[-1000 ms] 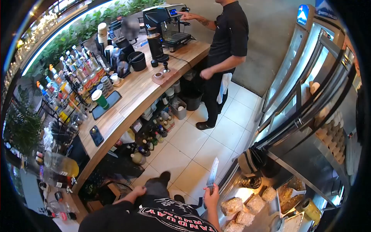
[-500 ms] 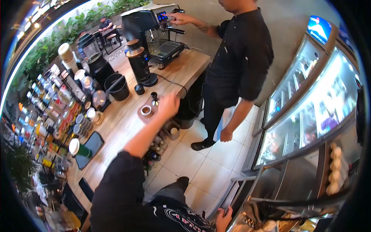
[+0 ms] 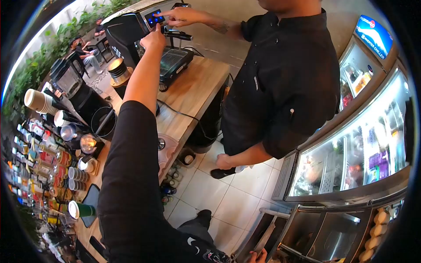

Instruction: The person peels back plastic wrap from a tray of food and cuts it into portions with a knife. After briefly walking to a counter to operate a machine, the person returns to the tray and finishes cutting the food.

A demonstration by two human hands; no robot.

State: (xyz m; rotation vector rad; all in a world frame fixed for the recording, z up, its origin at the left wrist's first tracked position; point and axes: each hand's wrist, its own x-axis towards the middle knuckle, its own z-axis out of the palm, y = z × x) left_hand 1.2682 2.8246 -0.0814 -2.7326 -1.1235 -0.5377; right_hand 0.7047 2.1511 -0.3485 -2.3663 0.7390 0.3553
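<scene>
Machine [image 3: 125, 38], black, stands at the far end of the wooden table [image 3: 193, 98], its panel [image 3: 152, 19] lit with blue icons.

Left hand [image 3: 153, 40]: raised at the end of a long, dark-sleeved arm, index finger extended to the lower edge of the panel; other fingers appear folded; nothing seen in its hold; whether the fingertip presses or only nears the panel cannot be told.

Right hand [image 3: 258, 257]: low, cut by the bottom edge of the view; fingers closed round a knife [image 3: 265, 236], blade pointing away from the body, handle mostly hidden.

Co-worker [image 3: 285, 74]: black shirt, beside the table; one hand [image 3: 184, 16] points at the same panel, just above the left hand; the other hand [image 3: 224, 161] hangs low, loosely curled.

Drip tray [image 3: 177, 61]: at the base of the machine, right of the forearm.

Grinder [image 3: 119, 72]: copper-and-black top, partly behind the forearm.

Cord [image 3: 180, 113]: black, loose across the table.

Mat [image 3: 168, 153]: pink, near edge of the table, partly covered by the sleeve.

Tub [image 3: 104, 122]: black, left of the sleeve.

Green cup [image 3: 82, 210]: white lid, on a dark tray [image 3: 93, 193].

Fridge [image 3: 351, 153]: glass-fronted, lit, behind the co-worker.
</scene>
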